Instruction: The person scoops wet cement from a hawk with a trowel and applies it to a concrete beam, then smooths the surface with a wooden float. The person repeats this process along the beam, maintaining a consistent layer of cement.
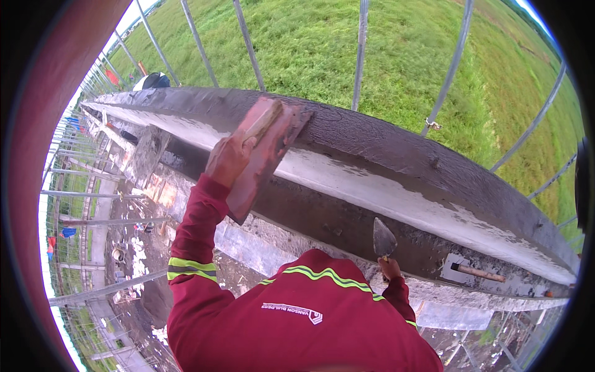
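Note:
My left hand point(230, 158) grips the handle of a long, red, worn float point(266, 164), which is raised over the grey concrete ledge and reaches across its top edge point(365, 133). The top band is coated with dark, textured mortar. My right hand point(388, 266) holds a small pointed trowel point(382, 237) by its handle, blade over the dark channel point(291, 204) below the pale inner face. A flat plastering tool with a wooden handle point(477, 271) lies in the channel to the right. My red sleeves and torso fill the lower middle.
Metal posts point(362, 56) line the outer edge, with green grass point(310, 43) beyond. A black-and-white object point(152, 81) rests near the ledge's far left. Down to the left are scaffold bars point(105, 221) and a debris-strewn lower level point(139, 260), seen past the ledge's inner edge.

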`<state>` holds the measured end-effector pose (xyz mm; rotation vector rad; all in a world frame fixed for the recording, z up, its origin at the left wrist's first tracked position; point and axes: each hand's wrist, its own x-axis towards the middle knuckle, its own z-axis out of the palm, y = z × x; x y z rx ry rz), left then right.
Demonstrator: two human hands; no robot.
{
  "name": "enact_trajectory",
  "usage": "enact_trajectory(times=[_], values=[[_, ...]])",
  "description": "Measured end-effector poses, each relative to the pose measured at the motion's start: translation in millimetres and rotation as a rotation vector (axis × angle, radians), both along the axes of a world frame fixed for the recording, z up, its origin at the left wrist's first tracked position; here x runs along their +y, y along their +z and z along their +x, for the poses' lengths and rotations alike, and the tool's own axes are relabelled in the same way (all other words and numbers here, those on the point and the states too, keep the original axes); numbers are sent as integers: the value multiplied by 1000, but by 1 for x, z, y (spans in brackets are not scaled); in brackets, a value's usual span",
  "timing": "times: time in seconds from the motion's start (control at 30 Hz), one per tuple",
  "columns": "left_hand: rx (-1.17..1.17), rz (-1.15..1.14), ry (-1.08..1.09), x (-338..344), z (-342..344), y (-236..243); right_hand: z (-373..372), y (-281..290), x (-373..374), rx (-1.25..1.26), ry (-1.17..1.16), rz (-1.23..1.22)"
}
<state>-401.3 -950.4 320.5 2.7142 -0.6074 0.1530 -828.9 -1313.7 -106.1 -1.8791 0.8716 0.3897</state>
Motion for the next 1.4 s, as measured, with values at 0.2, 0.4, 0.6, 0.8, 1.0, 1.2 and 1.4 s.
enact_trajectory(times=[0.2, 0.4, 0.6, 0.8, 1.0, 1.2, 1.4], values=[[-67, -9, 16, -16, 85, -6, 4, 9, 4, -39, -57, 43], [-71, -107, -431, -106, -3, -15, 36, 11, 5, 15, -35, 149], [11, -49, -149, -1, -11, 13, 11, 5, -2, 55, 18, 1], [118, 5, -267, 23, 69, 20, -11, 6, 2, 94, -40, -3], [92, 87, -759, -112, 74, 13, 8, 32, 28, 34, -115, -12], [24, 95, -1093, -162, 57, 13, 9, 46, 61, -4, -287, 44], [180, 37, -817, -152, 79, 20, -30, 45, 71, 108, -329, 1]])
